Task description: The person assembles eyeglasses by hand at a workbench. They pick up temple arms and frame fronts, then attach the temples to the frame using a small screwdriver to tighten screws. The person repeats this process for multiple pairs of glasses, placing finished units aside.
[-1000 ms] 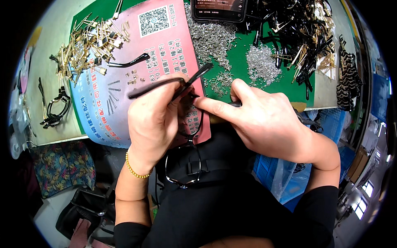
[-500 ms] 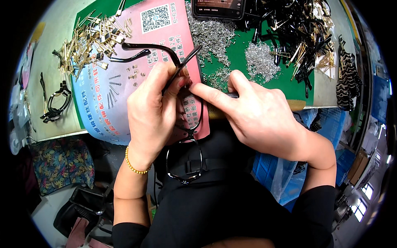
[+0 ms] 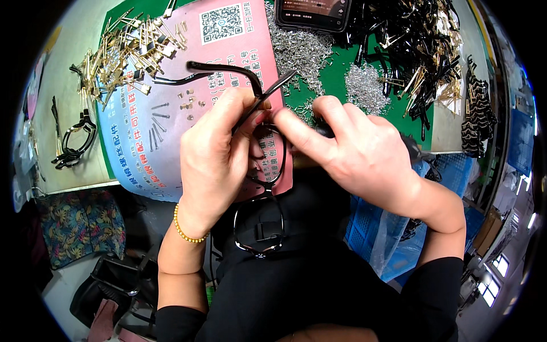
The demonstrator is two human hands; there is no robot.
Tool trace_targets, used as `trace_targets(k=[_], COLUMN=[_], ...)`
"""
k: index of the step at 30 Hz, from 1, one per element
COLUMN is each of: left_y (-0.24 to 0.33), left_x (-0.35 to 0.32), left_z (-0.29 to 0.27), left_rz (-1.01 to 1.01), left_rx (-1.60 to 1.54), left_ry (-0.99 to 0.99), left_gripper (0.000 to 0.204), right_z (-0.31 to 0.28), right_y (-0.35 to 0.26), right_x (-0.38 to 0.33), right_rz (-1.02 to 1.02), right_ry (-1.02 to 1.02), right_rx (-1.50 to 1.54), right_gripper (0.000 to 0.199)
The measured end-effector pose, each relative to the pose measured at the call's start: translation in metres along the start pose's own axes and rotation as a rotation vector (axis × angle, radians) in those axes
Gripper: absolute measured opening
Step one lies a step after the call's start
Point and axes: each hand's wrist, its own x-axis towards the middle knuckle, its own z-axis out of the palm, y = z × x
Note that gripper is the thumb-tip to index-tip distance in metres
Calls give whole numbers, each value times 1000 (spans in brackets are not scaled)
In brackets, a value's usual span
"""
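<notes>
On my feed the left hand [image 3: 213, 154] is pinching a black eyeglass frame [image 3: 266, 188] at the hinge end, thumb against index finger. Frame hangs rims-down: one rim over the printed sheet [image 3: 196, 43], the other over the person's black clothing [image 3: 319, 273], just off the bench [image 3: 60, 85]. Its two temples [image 3: 228, 66] cross above the left fingertips.

Right hand [image 3: 370, 151]: index finger stretched out to the same hinge, tip right beside the left thumb, other fingers curled. I read a dark handle [image 3: 323, 129] in its grip, but the hand hides most of it, so take that as likely only.

Around them I see a pile of gold hinged parts [image 3: 134, 51] on the sheet, upper left, with a loose black temple [image 3: 185, 81] just below. Right of the sheet, on the green mat [image 3: 336, 69]: silver screws [image 3: 302, 54], a finer silver heap [image 3: 367, 88], a phone [image 3: 313, 16] at the top edge, and a big tangle of black-and-gold temples [image 3: 399, 48].
</notes>
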Motion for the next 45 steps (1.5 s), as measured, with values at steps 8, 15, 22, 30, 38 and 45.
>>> trace_targets(k=[8,15,22,30,38,45], left_y=[2,-8,-5,-16,-32,-32], left_x=[3,47,5,-27,-35,-77], left_z=[4,-4,-21,-45,-37,-43], left_rz=[-99,252,128,73,218,579], left_rx=[-106,-48,-443,-541,577,456], left_ry=[71,370,506,405,388,157], left_gripper=[16,36,62,44,17,32], right_z=[-7,-31,-20,-18,-20,-19], right_y=[7,20,21,22,26,26], right_x=[2,-36,-51,-51,-56,-55], right_rz=[109,311,342,289,281,282], right_ry=[-52,-224,-205,-227,-209,-217], right_rx=[197,279,259,207,256,285], right_gripper=[42,45,60,61,62,47])
